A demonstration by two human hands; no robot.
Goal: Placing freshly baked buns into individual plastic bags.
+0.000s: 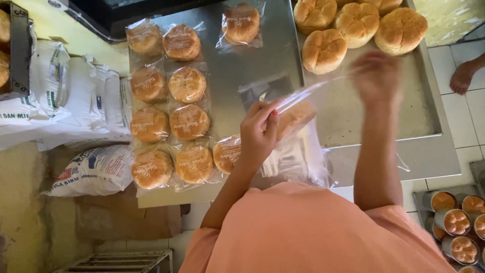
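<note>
My left hand [258, 132] pinches a clear plastic bag [298, 112] with a golden bun inside, held just above the steel table [237, 71]. My right hand [376, 76] is blurred, raised over the baking tray [353, 111], fingers apart and holding nothing that I can make out. Unwrapped round buns [356, 23] sit at the tray's far end. Several bagged buns [177, 108] lie in rows on the table to the left of my left hand. A pile of clear empty bags [295, 159] lies near the table's front edge.
White flour sacks [65, 96] are stacked on the floor at left. Small metal tins with baked cakes [457, 222] sit on a tray at the lower right. Another person's bare foot [462, 76] stands on the tiled floor at right. A metal rack [121, 260] is below.
</note>
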